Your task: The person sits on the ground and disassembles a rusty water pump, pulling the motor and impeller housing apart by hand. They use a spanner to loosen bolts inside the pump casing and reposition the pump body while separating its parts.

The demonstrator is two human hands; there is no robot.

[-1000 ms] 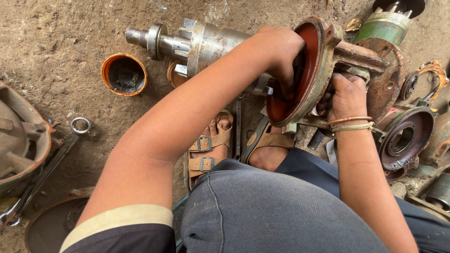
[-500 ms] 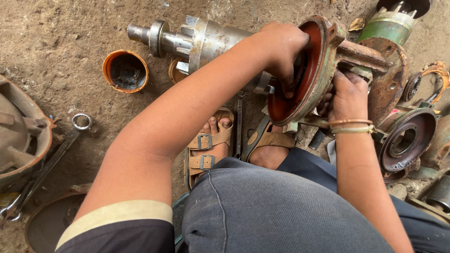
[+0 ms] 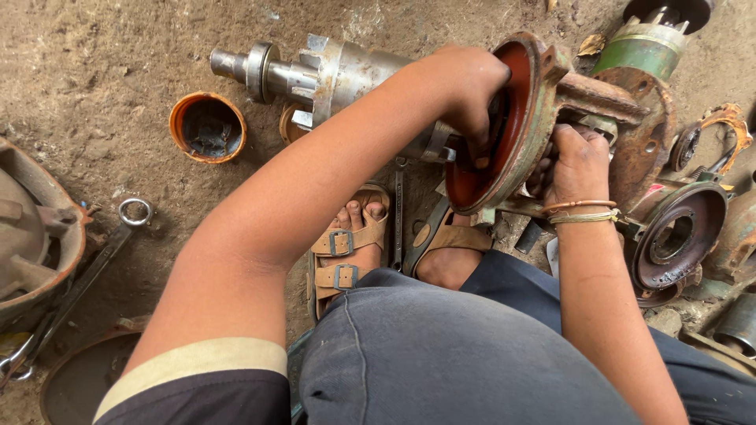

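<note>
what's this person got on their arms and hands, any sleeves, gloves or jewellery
No gloves: both hands are bare. The left hand has nothing on its wrist or forearm; that arm is uncovered up to a short dark sleeve ending in a pale cream band near the shoulder. The right hand has two thin bangles at the wrist, one coppery, one paler gold. The right sleeve is out of view.

The person wears a dark short-sleeved shirt whose left sleeve (image 3: pixel 189 386) ends in a broad cream band, and dark blue-grey trousers (image 3: pixel 441 354) with a visible stitched seam. The arms are bare below the sleeve; the wrist behind the right hand (image 3: pixel 579 161) carries two thin bangles (image 3: pixel 581 211), one copper-coloured and one paler. Both feet are in tan strapped sandals (image 3: pixel 346 252), the left one showing two metal buckles.
</note>
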